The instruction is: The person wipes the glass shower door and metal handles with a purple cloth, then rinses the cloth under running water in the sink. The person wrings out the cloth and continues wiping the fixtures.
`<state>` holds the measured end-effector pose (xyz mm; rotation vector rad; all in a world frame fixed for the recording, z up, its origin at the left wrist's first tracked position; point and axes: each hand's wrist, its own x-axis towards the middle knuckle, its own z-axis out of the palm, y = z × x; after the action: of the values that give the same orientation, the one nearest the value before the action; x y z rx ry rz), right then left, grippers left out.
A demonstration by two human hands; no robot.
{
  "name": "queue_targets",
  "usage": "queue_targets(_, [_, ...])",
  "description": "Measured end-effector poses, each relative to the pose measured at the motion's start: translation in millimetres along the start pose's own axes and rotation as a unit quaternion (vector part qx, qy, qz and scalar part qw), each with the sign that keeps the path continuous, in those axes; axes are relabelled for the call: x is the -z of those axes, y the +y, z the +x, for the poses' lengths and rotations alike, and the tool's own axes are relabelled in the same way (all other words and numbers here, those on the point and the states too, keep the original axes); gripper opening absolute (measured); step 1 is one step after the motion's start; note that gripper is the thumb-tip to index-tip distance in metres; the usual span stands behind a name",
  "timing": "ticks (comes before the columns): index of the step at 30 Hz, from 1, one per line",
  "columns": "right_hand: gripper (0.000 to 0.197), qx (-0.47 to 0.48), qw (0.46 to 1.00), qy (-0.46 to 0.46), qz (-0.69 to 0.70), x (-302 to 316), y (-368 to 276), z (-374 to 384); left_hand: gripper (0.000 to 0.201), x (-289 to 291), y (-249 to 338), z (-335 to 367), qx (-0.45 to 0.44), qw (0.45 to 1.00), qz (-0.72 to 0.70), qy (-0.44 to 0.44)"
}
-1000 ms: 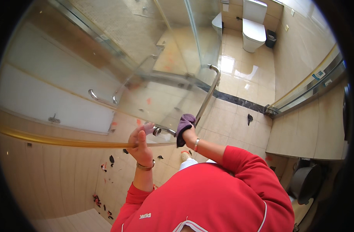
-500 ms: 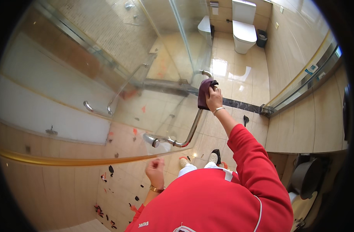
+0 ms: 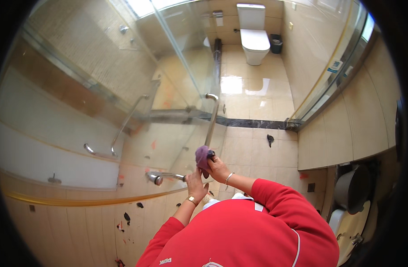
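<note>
A glass door (image 3: 170, 138) swung toward me carries a long chrome handle (image 3: 212, 120). With my right hand (image 3: 219, 170) I grip a purple cloth (image 3: 202, 156) with a dark edge, bunched around the handle's lower part. My left hand (image 3: 195, 185) is at the handle's lower bend, its fingers closed around the bar just below the cloth and its thumb pointing out to the right. Both hands are close together, and they hide the bend itself. A round chrome knob (image 3: 157, 180) ends the handle's lower fitting, left of my left hand.
Dark stone sill (image 3: 257, 123) crosses the floor ahead, with a white toilet (image 3: 255, 40) and black bin (image 3: 276, 44) beyond. Dark and reddish scraps (image 3: 127, 217) lie on the floor, plus a black piece (image 3: 270, 140) near the sill. At right is a grey basin (image 3: 353, 189).
My right hand has slid the cloth down the handle toward me. My left hand has come up from beside my body to the handle's lower bend. The view has shifted to the right.
</note>
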<state>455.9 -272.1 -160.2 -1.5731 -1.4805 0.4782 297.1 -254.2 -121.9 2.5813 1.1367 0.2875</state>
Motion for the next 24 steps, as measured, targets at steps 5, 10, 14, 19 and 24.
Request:
queue_targets(5, [0.023,0.043,0.992,-0.036,-0.109,27.0,19.0,29.2,0.101,-11.3,2.8,4.5,0.044,0.995,0.076,-0.041])
queue_targets(10, [0.024,0.044,0.988,-0.038,-0.146,32.5,27.1,48.4,0.077,-12.7,-13.3,11.2,0.003,0.994,0.09,-0.062])
queue_targets(14, [0.025,0.052,0.983,-0.026,-0.174,38.8,40.2,65.1,0.049,-34.8,-34.6,20.6,0.003,0.996,0.069,-0.052])
queue_targets(19, [0.024,0.011,0.976,-0.025,-0.215,64.5,54.6,95.5,0.031,-51.6,-45.5,35.6,0.015,0.997,0.041,-0.058])
queue_targets(24, [0.028,-0.017,0.976,-0.009,-0.217,89.4,86.1,147.2,0.02,-52.8,-40.2,43.5,0.058,0.996,0.042,-0.046])
